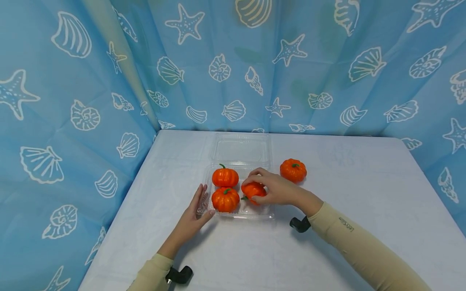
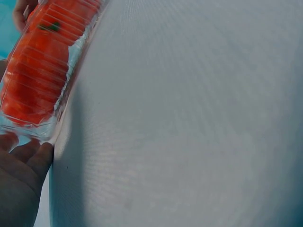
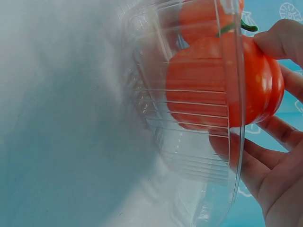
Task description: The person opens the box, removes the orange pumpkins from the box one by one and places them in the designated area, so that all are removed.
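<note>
A clear plastic clamshell box (image 1: 251,216) stands with its lid (image 1: 241,149) folded back flat behind it. Two small orange pumpkins with green stems, a rear one (image 1: 225,178) and a front one (image 1: 225,200), sit in its left half. My right hand (image 1: 274,188) grips a third pumpkin (image 1: 251,190) between thumb and fingers over the right half, its stem tilted toward the left. In the right wrist view this pumpkin (image 3: 258,90) is partly within the box wall. My left hand (image 1: 191,220), fingers extended, touches the box's front left corner.
One more orange pumpkin (image 1: 293,170) lies on the white tablecloth (image 1: 349,194), right of the box and just behind my right hand. A blue curtain (image 1: 218,101) printed with shells and starfish hangs along the table's back and left edges.
</note>
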Action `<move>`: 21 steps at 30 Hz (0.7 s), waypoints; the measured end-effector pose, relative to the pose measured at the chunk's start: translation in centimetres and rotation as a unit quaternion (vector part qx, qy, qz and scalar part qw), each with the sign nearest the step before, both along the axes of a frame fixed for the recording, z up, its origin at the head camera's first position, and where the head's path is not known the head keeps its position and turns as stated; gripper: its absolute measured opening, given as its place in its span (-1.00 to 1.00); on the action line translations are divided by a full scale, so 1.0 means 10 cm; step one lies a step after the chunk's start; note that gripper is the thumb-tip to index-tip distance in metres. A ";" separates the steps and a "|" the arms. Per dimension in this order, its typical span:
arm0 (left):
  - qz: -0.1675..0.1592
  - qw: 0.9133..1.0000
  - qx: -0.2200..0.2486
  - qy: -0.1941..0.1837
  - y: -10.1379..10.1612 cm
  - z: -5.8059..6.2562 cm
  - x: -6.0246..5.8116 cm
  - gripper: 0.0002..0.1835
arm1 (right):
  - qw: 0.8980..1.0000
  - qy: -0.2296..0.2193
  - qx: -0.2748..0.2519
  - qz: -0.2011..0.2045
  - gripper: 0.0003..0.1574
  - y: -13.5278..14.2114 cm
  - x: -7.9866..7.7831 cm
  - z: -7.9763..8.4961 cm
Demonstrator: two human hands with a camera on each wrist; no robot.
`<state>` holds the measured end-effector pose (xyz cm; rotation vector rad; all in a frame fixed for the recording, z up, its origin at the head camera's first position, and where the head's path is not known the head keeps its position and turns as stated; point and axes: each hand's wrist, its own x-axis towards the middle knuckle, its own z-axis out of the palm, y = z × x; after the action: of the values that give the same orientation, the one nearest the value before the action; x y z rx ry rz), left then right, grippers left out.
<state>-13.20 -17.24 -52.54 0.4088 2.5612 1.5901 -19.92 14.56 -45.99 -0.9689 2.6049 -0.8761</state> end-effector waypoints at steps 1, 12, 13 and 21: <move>0.000 1.000 0.001 0.000 0.00 0.00 0.00 -0.01 | 1.000 -0.004 -0.007 -0.002 -0.47 0.00 0.00 0.00; 0.001 1.000 -0.004 -0.004 0.01 0.02 0.00 0.01 | 0.998 -0.005 -0.057 0.005 -0.50 0.10 0.00 -0.02; 0.002 1.000 -0.006 -0.005 0.01 0.02 0.00 0.01 | 0.998 -0.005 -0.063 0.004 -0.49 0.11 0.00 -0.01; 0.009 1.000 -0.015 -0.014 0.03 0.04 0.01 0.03 | 0.996 -0.020 -0.074 -0.034 -0.40 0.17 0.04 0.01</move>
<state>-13.07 -16.98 -52.16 0.3593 2.5731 1.5494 -19.47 16.25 -45.94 -0.8935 2.5836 -1.1079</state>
